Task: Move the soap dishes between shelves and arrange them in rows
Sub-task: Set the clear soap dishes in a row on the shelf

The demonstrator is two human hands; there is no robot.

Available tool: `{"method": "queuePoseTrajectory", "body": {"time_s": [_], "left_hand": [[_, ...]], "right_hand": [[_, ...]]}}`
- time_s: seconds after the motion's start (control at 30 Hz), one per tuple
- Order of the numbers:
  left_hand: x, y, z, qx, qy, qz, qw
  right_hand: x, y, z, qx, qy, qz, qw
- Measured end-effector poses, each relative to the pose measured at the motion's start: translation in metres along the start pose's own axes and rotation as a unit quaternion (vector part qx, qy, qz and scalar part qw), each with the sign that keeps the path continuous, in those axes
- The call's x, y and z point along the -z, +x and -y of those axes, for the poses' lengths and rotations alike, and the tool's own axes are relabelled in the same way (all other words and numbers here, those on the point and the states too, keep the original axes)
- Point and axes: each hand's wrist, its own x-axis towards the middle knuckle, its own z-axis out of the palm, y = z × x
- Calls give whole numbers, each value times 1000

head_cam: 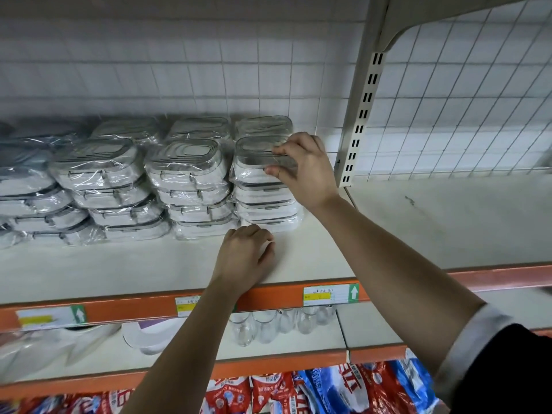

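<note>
Stacks of white soap dishes with clear lids, each wrapped in plastic, stand in rows on the cream shelf (pixel 149 267). My right hand (pixel 301 168) grips the top soap dish (pixel 254 158) of the rightmost front stack, thumb on its front side and fingers on its lid. My left hand (pixel 243 253) rests on the shelf just in front of that stack, fingers loosely curled and holding nothing. Two more front stacks (pixel 188 186) (pixel 107 186) stand to the left, with another row behind them.
A slotted upright post (pixel 363 115) and wire grid back panel bound the stack's right side; the shelf bay beyond it (pixel 448 216) holds nothing. Orange price rail (pixel 268 297) fronts the shelf. Below are clear glasses (pixel 263 325), white items, and red-blue bags (pixel 328 389).
</note>
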Motion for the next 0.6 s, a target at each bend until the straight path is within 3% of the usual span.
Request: {"method": "queuePoseTrajectory", "body": {"time_s": [0.17, 0.3, 0.6], "left_hand": [[3, 1, -4, -20, 18, 12, 1000], [4, -1, -11, -41, 37, 19, 998], [-31, 3, -97, -97, -16, 30, 995]], "right_hand": [[20, -11, -3, -13, 46, 74, 996], [47, -39, -18, -80, 63, 43, 994], [129, -143, -84, -212, -37, 59, 975]]}}
